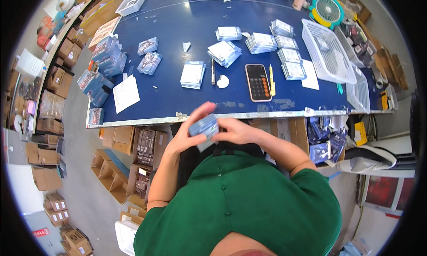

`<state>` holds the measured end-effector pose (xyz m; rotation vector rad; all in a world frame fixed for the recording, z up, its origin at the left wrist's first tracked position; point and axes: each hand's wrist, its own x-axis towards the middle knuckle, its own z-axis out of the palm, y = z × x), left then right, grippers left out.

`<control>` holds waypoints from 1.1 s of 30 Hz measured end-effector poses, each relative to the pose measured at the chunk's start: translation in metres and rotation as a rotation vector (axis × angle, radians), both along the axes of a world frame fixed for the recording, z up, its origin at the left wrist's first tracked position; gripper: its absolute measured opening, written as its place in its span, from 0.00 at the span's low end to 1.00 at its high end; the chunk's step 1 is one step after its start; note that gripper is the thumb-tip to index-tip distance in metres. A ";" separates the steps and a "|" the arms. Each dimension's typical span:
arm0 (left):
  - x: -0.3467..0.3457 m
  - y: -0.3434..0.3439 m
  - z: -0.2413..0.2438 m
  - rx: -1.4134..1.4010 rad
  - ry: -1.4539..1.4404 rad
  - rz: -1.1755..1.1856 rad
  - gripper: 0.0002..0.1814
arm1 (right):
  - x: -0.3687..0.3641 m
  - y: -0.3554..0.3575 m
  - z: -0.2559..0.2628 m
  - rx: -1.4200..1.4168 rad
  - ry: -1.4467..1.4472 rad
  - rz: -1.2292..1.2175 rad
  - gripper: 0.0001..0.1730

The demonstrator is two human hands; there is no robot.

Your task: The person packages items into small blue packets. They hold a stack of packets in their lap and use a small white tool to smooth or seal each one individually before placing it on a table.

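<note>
A small blue box (204, 131), somewhat blurred, is held tilted before my chest, just off the table's front edge. My left hand (186, 136) grips it from the left, thumb across its lower face and fingers raised behind. On the opposite side, my right hand (235, 131) pinches its right end with thumb and fingertips. Beyond them on the blue tabletop (166, 102) lies a pile of flat white-and-blue packs (192, 75). A dark pen (213, 72), a round white piece (223, 81) and a phone showing a calculator (258, 83) lie to its right.
Blue boxes (110, 57) are stacked at the table's left end, near a handwritten sheet (126, 94). More pack piles (261, 42) stand to the right, beside a yellow cutter (272, 81) and white plastic baskets (345, 74). Open cartons (111, 179) sit on the floor, lower left.
</note>
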<state>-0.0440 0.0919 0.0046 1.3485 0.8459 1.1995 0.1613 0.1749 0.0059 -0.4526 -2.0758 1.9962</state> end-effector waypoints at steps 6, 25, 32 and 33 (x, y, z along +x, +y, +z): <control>0.005 -0.034 0.000 -0.289 -0.750 0.023 0.30 | 0.005 0.052 0.016 0.217 -0.110 0.096 0.17; 0.041 -0.104 -0.033 -0.764 -0.936 -0.046 0.55 | 0.009 -0.022 0.023 0.149 -0.046 -0.012 0.22; 0.043 -0.105 -0.012 -0.787 -0.864 0.124 0.53 | 0.017 -0.031 0.014 0.439 0.159 0.006 0.26; 0.043 -0.105 -0.012 -0.815 -0.873 0.111 0.53 | 0.016 -0.030 0.016 0.360 0.145 -0.010 0.25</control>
